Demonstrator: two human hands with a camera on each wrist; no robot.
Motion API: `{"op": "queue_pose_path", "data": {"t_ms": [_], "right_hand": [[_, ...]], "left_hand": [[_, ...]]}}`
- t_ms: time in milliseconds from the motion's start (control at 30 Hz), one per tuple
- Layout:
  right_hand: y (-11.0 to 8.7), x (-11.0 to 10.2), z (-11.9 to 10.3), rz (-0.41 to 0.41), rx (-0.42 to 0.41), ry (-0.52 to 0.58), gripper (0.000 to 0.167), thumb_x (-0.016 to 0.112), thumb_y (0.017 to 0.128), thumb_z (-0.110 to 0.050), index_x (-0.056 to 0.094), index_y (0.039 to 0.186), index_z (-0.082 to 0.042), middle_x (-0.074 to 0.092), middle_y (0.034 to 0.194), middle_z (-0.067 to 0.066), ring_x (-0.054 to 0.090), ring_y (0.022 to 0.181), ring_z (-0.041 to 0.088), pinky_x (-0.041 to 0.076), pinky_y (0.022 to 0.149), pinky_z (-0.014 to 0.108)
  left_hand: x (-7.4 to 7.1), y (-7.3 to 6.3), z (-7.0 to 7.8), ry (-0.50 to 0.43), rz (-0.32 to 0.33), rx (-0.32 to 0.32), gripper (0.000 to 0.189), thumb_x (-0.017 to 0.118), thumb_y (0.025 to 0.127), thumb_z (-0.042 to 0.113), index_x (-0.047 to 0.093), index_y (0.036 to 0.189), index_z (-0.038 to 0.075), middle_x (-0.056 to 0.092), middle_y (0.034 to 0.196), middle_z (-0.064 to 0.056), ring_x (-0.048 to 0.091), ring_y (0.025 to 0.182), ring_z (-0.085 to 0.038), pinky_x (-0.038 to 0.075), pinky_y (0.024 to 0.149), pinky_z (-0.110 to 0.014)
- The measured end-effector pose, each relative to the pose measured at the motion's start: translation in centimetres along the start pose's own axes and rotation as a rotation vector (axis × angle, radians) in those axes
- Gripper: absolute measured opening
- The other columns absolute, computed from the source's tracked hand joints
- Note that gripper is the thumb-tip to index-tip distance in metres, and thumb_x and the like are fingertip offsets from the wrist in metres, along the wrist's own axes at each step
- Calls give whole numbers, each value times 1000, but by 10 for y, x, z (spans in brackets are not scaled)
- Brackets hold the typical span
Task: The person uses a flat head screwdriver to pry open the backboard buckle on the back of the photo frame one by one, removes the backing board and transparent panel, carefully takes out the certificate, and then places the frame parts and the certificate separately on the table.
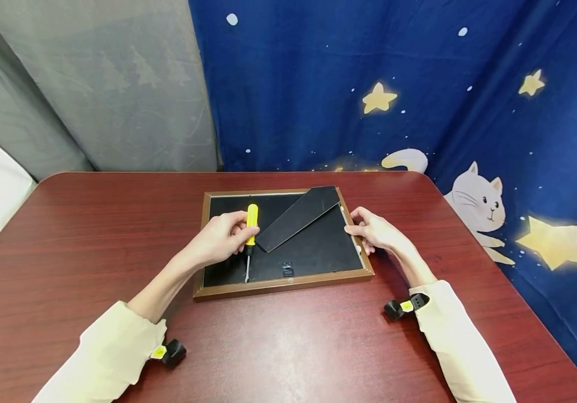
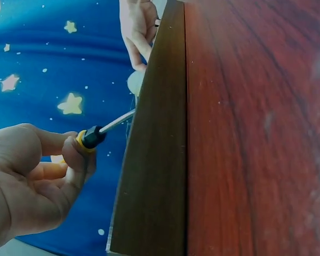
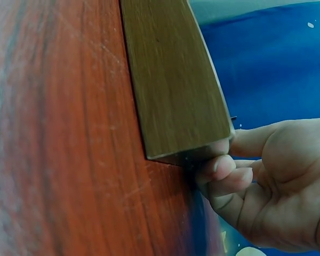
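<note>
A picture frame (image 1: 283, 282) with a brown wooden edge lies back side up on the table, its black backing board (image 1: 313, 254) showing. My left hand (image 1: 221, 238) pinches a screwdriver (image 1: 252, 218) by its yellow handle, the metal shaft pointing down to the inner edge of the frame's near side. In the left wrist view the screwdriver's black collar (image 2: 94, 137) shows past the fingertips. My right hand (image 1: 376, 230) grips the frame's right side, thumb on top and fingers against the outer side. The black stand leg (image 1: 300, 217) lies diagonally across the backing.
The red-brown wooden table (image 1: 288, 347) extends around the frame on all sides. Behind it hang a grey curtain (image 1: 132, 84) and a blue curtain (image 1: 308, 84) with stars and a cat. A small black metal hanger (image 1: 287, 270) sits on the backing near the front edge.
</note>
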State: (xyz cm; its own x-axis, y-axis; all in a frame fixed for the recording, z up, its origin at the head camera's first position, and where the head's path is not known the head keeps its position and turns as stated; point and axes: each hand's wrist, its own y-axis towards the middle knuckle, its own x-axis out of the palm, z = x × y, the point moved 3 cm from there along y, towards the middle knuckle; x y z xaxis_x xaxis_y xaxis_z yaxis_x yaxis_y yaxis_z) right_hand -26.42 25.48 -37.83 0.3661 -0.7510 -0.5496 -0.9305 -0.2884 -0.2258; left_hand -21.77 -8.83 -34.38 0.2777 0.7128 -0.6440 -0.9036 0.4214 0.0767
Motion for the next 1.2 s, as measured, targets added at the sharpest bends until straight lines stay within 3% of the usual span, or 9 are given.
{"op": "queue_pose_path", "data": {"t_ms": [300, 467, 867, 967, 1200], "right_hand": [[-1, -1, -2, 10, 27, -39, 33, 59, 103, -14, 43, 127, 3, 49, 62, 5, 46, 38, 13, 39, 40, 24], [-1, 0, 0, 6, 26, -43, 34, 59, 103, -14, 43, 128, 3, 50, 62, 5, 47, 38, 13, 40, 40, 24], [1, 2, 1, 6, 26, -56, 34, 59, 103, -15, 43, 128, 3, 50, 63, 5, 47, 39, 14, 40, 40, 25], [2, 2, 1, 8, 22, -52, 33, 59, 103, -14, 43, 127, 3, 49, 63, 5, 47, 39, 14, 40, 40, 25], [3, 1, 0, 8, 28, -37, 31, 56, 104, -13, 41, 126, 4, 50, 63, 6, 48, 39, 13, 41, 41, 25]], "left_hand": [[-3, -15, 2, -34, 73, 64, 11, 64, 100, 9, 59, 105, 0, 60, 69, -3, 60, 59, -16, 54, 56, -29], [-6, -25, 7, -60, 60, 125, 11, 65, 99, 7, 58, 105, 2, 60, 70, -1, 60, 59, -15, 56, 56, -29], [-6, -42, 27, -15, -14, 301, 12, 69, 97, 7, 56, 99, 8, 58, 82, -1, 58, 62, -8, 55, 58, -26], [-8, -41, 25, 1, 3, 296, 12, 67, 97, 7, 56, 100, 7, 58, 82, 0, 58, 62, -8, 55, 59, -26], [-18, -27, 7, -41, 64, 186, 10, 62, 100, 5, 56, 108, 3, 58, 75, -5, 57, 61, -16, 54, 57, -27]]}}
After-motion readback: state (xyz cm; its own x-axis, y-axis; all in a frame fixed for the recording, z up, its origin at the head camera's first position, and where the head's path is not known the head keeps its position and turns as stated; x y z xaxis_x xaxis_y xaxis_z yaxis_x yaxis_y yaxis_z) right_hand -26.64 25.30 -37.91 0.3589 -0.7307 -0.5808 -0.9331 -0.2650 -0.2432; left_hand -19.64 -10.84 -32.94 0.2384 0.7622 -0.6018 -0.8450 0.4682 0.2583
